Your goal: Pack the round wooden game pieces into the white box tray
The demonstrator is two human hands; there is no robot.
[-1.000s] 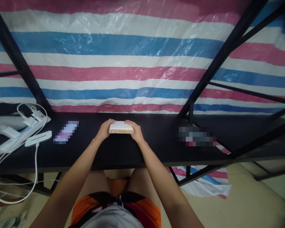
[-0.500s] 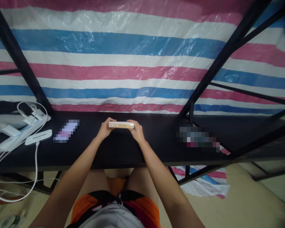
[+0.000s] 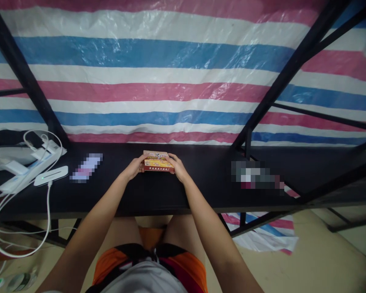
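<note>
A small flat printed box (image 3: 158, 161), yellow and pink on its broad face with a dark red edge towards me, is held between my two hands over the middle of the black desk (image 3: 158, 195). My left hand (image 3: 136, 167) grips its left end, thumb on top. Around the right end my right hand (image 3: 177, 166) is closed in the same way. The fingers beneath are mostly hidden. I cannot tell whether the box touches the desk.
Left of my hands lies a blurred-out phone-like thing (image 3: 86, 167). Beyond it are a white device (image 3: 51, 176) with a cable and a power strip (image 3: 30, 165) with plugs. A pixelated item (image 3: 256, 176) lies to the right. Black frame bars rise before a striped sheet (image 3: 158, 93).
The box has tipped in my hands: earlier a narrow pale edge faced me, now its printed broad face and dark red edge show. Both hands have shifted slightly towards me.
</note>
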